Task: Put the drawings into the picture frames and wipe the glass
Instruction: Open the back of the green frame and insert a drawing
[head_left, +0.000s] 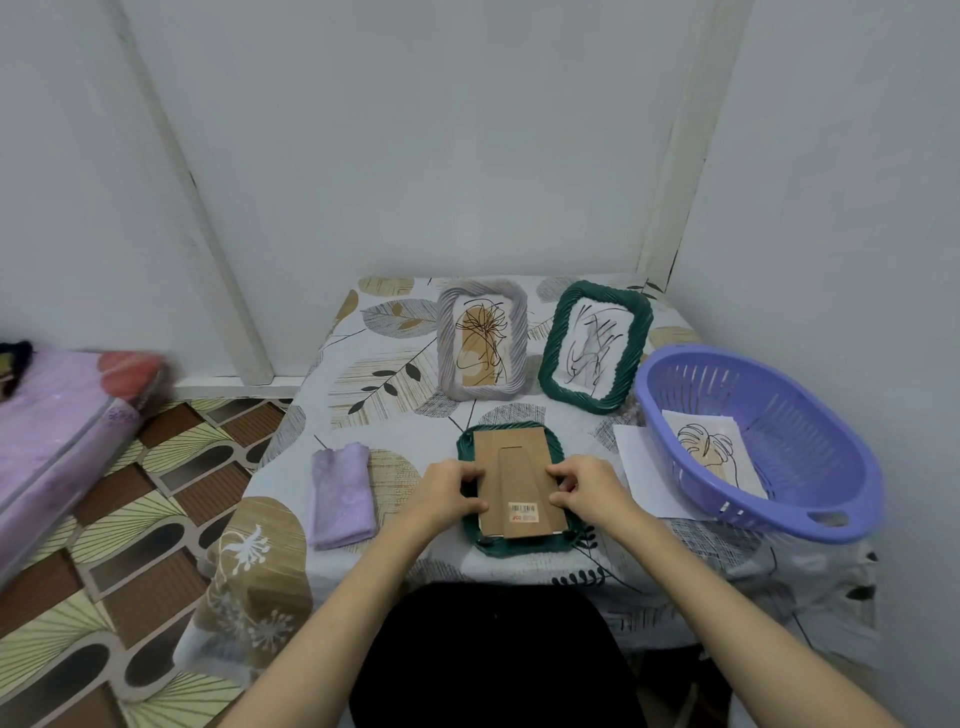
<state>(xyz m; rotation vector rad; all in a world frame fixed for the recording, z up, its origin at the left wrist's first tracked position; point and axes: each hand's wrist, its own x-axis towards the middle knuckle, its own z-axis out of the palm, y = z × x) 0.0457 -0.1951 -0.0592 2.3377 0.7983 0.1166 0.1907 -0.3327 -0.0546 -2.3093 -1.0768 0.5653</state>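
Observation:
A dark green picture frame (501, 545) lies face down on the table in front of me, its brown cardboard back (511, 457) with a barcode sticker facing up. My left hand (449, 493) holds its left edge with curled fingers. At the right edge of the back, my right hand (587, 491) pinches with curled fingers. A folded lilac cloth (343, 493) lies to the left. Farther back stand a grey frame (483, 340) and a second green frame (595, 345), each holding a drawing. A leaf drawing (714, 454) lies inside the purple basket (810, 415).
The small table (363, 364) has a leaf-patterned cloth and stands in a corner against white walls. A white sheet (636, 457) sticks out from under the basket. A pink-covered mattress (57, 426) is on the patterned floor at the left.

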